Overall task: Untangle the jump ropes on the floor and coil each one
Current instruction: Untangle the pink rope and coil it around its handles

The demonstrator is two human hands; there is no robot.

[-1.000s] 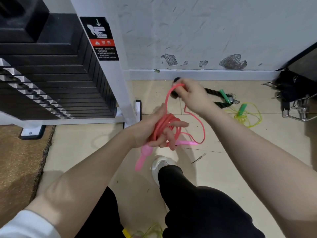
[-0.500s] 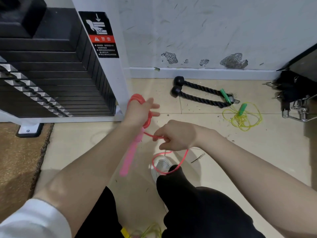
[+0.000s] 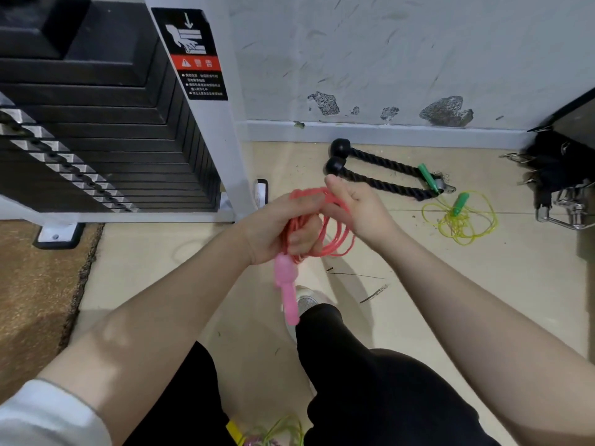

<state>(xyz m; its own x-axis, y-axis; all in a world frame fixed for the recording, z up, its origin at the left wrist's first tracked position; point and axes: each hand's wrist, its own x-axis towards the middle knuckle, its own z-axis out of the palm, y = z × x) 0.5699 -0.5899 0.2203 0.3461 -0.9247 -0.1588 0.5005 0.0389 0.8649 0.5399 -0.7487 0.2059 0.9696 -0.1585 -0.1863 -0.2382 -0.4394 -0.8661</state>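
A pink jump rope (image 3: 336, 244) is wound in several loops around my left hand (image 3: 283, 226), whose fingers curl round the bundle. One pink handle (image 3: 286, 289) hangs down below that hand. My right hand (image 3: 357, 207) is just to the right, touching the loops and gripping the rope near the top of the coil. On the floor to the right lies a yellow jump rope (image 3: 463, 222) in a loose tangle with green handles (image 3: 458, 202). Another yellow-green rope (image 3: 280, 429) shows at the bottom edge between my legs.
A black weight stack (image 3: 96, 130) with a white frame post (image 3: 209, 107) stands at the left. A black twisted tricep rope (image 3: 380, 175) lies by the wall. Metal clips and black gear (image 3: 560, 188) sit at the right. A brown mat (image 3: 35, 284) covers the left floor.
My right hand rose from below the coil to beside my left hand, laying another loop on the bundle. The slack that hung by my shoe is now gathered up.
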